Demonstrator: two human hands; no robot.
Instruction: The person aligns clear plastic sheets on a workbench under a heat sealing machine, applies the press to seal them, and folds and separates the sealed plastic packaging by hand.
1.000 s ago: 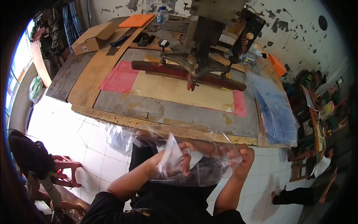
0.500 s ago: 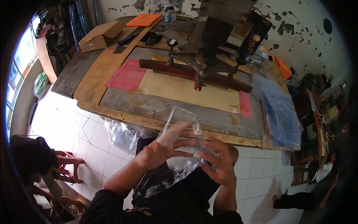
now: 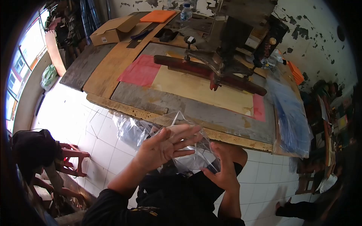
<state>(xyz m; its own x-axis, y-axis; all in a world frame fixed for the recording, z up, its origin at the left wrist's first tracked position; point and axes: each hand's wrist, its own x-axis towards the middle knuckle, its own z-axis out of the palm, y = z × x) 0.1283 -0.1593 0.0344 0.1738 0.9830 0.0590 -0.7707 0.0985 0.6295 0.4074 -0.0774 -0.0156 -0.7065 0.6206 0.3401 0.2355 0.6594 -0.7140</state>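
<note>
A clear plastic sheet (image 3: 201, 160), crumpled and shiny, hangs over my lap just in front of the machine table. My left hand (image 3: 166, 147) is at its left side, palm showing and fingers stretched out to the right against the plastic. At the sheet's right edge, my right hand (image 3: 224, 165) grips it between thumb and fingers; part of that grip is hidden. Beyond the hands stands a press-like machine with a dark red bar (image 3: 211, 75) over a yellowish board (image 3: 200, 90), which has pink patches at both ends.
Bluish clear plastic sheets (image 3: 290, 116) are piled at the table's right end. A cardboard box (image 3: 113, 32), an orange sheet (image 3: 158, 16) and a water bottle (image 3: 186, 13) stand farther back. More clear plastic (image 3: 130, 130) hangs below the front edge. A person sits left, near a red stool (image 3: 73, 158).
The view has shifted, so the table appears farther right. The plastic's raised upper part has dropped and bunched between my hands. My right hand's fingers have drawn in on its edge.
</note>
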